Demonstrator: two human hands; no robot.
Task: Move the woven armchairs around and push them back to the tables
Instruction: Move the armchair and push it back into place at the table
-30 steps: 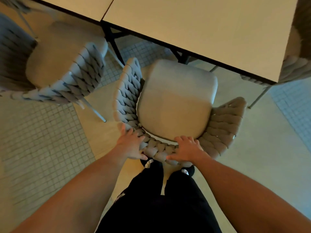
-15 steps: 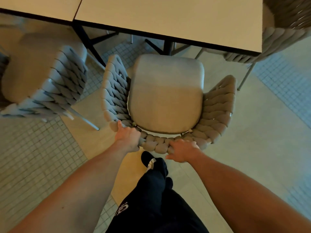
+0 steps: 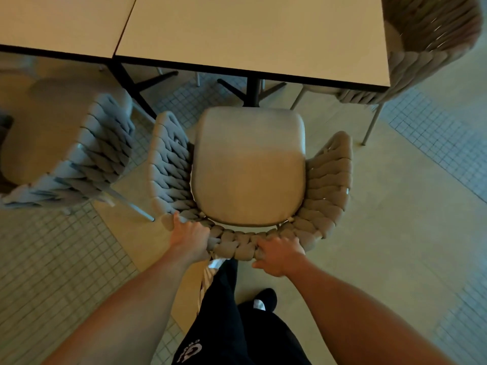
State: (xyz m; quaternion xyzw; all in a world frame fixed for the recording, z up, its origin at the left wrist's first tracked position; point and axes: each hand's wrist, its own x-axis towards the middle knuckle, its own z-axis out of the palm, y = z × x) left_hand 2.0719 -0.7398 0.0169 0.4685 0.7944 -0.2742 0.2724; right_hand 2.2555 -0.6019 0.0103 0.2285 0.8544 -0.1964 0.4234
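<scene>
Woven armchair (image 3: pixel 250 164) now nearer the table (image 3: pixel 253 35), fingers (image 3: pixel 268 245) of both hands seemingly still gripping.

We look straight down on a woven armchair (image 3: pixel 250 167) that faces a pale tabletop (image 3: pixel 253 35), the front edge of its cushioned seat just short of the tabletop's dark edge. Our left hand (image 3: pixel 191 237) grips the woven backrest at its left rear curve, fingers wrapped over the rim. Our right hand (image 3: pixel 280 255) grips the same rim a little to the right of centre, thumb tucked beneath. Between our forearms we see black trousers (image 3: pixel 232 325) and a black shoe (image 3: pixel 264 299) on the floor. A second woven armchair (image 3: pixel 79 154) stands to the left beside another tabletop (image 3: pixel 60 22), and a third armchair (image 3: pixel 427 48) sits at the upper right corner.
</scene>
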